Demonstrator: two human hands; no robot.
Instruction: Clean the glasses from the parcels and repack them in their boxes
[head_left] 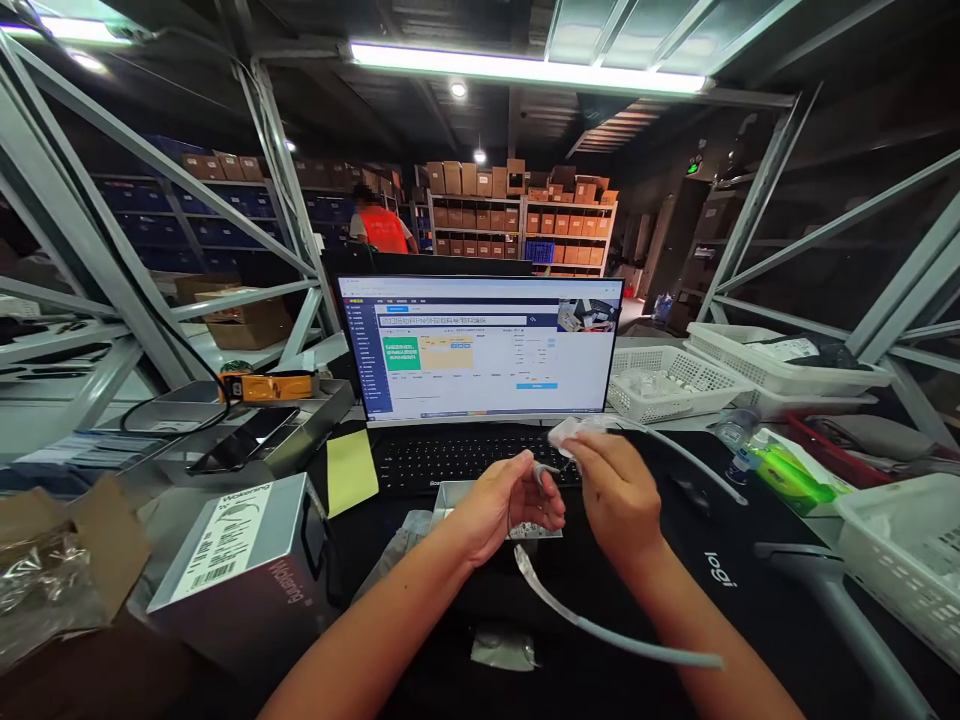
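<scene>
My left hand (517, 505) is closed round a small grey piece (541, 474) with a thin metallic part sticking out toward the right; its exact kind is unclear. My right hand (619, 490) pinches a crumpled white piece like tissue or thin plastic (576, 432), beside the tip of that thin part. Under my hands runs a pale grey, curved, tube-like strip (611, 632) with a clear wrapped end. Partly hidden behind my left wrist is a small silver box (450, 495). A small clear bag (504, 650) lies below.
A keyboard (420, 455) and lit monitor (480, 350) stand ahead. On the left are a silver-grey box (240, 540), a yellow note (351, 470) and an open carton (112, 550). White baskets (679, 385), a mouse (688, 495) and a handheld scanner (832, 590) are right. A person (381, 225) stands beyond.
</scene>
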